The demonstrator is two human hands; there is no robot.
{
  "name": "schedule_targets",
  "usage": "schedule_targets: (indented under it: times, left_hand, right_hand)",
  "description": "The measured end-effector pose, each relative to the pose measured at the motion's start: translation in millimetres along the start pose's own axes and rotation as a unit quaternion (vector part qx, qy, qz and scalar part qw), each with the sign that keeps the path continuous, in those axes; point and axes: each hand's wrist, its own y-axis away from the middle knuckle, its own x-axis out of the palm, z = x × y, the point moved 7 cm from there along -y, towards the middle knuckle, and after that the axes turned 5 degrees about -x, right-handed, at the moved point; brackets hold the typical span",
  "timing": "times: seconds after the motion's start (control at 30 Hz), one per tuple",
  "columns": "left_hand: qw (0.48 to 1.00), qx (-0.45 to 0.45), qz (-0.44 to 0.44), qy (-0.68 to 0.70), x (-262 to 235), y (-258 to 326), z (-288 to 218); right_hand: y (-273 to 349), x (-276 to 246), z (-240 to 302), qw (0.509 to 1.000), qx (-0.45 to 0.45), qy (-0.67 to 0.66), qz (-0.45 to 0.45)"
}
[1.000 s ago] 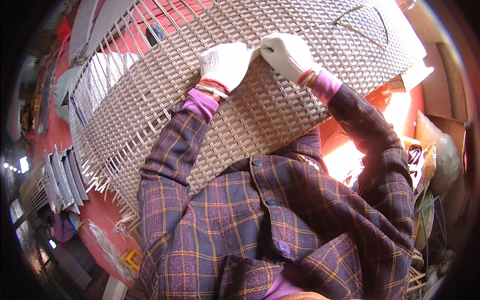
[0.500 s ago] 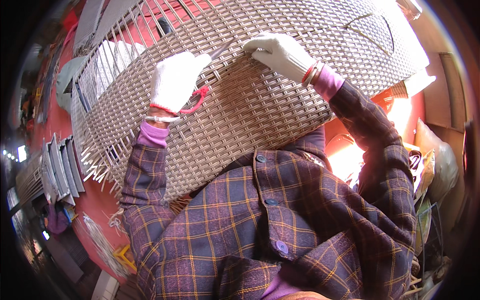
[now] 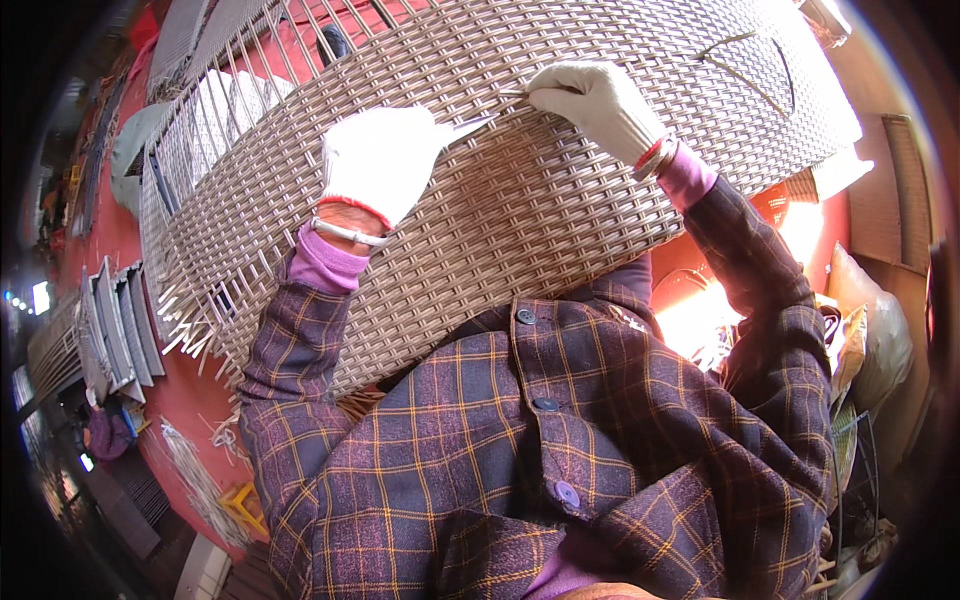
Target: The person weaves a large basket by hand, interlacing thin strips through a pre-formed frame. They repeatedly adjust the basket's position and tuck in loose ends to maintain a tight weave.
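A large woven panel of grey-beige synthetic wicker (image 3: 470, 240) lies across in front of me. My left hand (image 3: 380, 155), in a white knit glove, is closed round a pair of scissors; only the pointed metal blades (image 3: 468, 128) stick out toward the right, just over the weave. The handle is hidden by the glove. To the right, my right hand (image 3: 590, 100), gloved alike, pinches the end of a short wicker strand (image 3: 514, 94) at the panel's surface. The blade tips are a little below and left of those fingertips.
Unwoven stakes (image 3: 290, 50) stand out along the panel's far left edge, and loose strand ends (image 3: 190, 325) fringe its lower left. A bundle of pale strips (image 3: 190, 465) lies on the red floor by a yellow stool (image 3: 243, 508). A plastic bag (image 3: 875, 315) is at the right.
Both hands have shifted right along the panel. My left hand has turned, so the scissors' red handle loop no longer shows and the blades point more to the right.
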Motion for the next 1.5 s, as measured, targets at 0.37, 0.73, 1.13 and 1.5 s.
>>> schedule_targets:
  times: [0.37,0.73,1.13,1.5]
  left_hand:
    - [0.997,-0.013,-0.057,0.044,45.0,-49.2,-32.3]
    - [0.992,-0.073,-0.052,0.092,75.0,-46.1,-22.0]
    - [0.991,-0.112,0.014,0.068,71.1,-47.2,-21.5]
    - [0.997,-0.048,-0.042,0.051,76.1,-44.0,-21.0]
  right_hand:
    - [-0.5,-11.0,-2.6,0.989,-0.062,0.129,-0.038]
    - [-15.3,31.6,11.1,0.97,-0.125,0.207,-0.01]
    - [-24.8,27.6,-2.6,0.982,-0.089,0.168,0.024]
    - [-1.0,2.4,6.9,0.992,-0.091,0.085,-0.03]
